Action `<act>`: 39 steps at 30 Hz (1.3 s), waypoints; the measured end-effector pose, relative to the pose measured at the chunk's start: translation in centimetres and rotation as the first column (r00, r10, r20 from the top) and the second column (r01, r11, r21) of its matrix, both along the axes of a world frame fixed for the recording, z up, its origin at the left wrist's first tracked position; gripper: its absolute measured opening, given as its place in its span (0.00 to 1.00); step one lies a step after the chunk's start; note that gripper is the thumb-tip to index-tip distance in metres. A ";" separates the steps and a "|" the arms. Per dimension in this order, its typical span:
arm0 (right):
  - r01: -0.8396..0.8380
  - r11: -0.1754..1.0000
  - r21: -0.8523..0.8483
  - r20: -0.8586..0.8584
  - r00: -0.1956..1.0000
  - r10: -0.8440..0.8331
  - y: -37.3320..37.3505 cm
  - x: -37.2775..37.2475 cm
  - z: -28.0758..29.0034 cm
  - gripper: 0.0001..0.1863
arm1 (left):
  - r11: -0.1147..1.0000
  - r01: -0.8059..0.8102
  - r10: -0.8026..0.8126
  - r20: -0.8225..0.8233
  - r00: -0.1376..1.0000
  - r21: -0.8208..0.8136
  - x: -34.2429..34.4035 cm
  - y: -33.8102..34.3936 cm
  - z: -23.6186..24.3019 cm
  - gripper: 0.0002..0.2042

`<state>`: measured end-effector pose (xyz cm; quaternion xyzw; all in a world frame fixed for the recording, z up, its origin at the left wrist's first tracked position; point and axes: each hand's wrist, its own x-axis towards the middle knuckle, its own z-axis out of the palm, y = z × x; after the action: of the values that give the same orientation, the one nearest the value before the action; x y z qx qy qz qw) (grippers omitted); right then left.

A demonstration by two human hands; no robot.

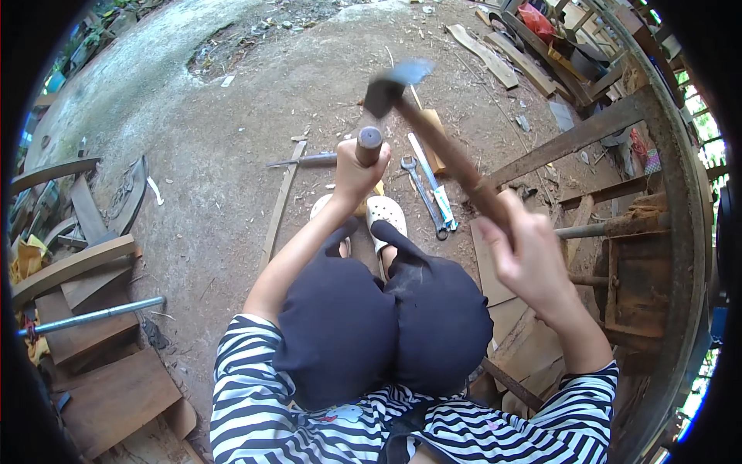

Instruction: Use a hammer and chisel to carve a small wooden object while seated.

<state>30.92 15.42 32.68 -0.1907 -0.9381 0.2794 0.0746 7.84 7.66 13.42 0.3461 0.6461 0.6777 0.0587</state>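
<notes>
My right hand point(529, 255) is closed round the wooden handle of a hatchet-like tool point(444, 147), raised at a slant across the view. Its dark head ends in a bright edge smeared by motion. My left hand point(359, 166) grips a short, thick round handle point(369, 138), its flat end turned up towards me. The far end of that handle is hidden, so its kind cannot be made out. The dark tool head appears just beyond it; whether they touch cannot be told. Past my left hand lies a slim pointed tool point(309, 160) on the ground.
Right of my feet lie a wrench point(420, 193), a white-and-blue stick point(433, 182) and a wooden block point(434, 143). A wood strip point(283, 205) lies to the left. Curved boards point(73, 267) and a metal pipe point(100, 313) are piled left; a wooden frame point(572, 143) stands right.
</notes>
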 end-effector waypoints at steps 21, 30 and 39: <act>0.023 0.999 -0.029 0.056 0.998 -0.022 0.5 -1.0 -1.8 0.10 | 0.998 0.051 -0.053 -0.040 0.998 -0.045 -0.7 0.4 -0.9 0.10; -0.027 1.000 0.001 0.006 1.000 0.027 0.2 -1.3 -1.5 0.11 | 0.997 0.035 -0.037 -0.030 0.999 -0.066 -0.4 0.2 -0.8 0.10; 0.027 0.994 -0.108 -0.080 0.996 -0.036 0.1 -1.6 -1.1 0.10 | 0.992 0.052 -0.057 -0.045 0.997 -0.117 -0.5 0.4 -0.5 0.09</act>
<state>29.35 15.56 31.55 -0.1976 -0.9149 0.3354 0.1070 7.38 8.02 12.96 0.3758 0.6758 0.6288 0.0816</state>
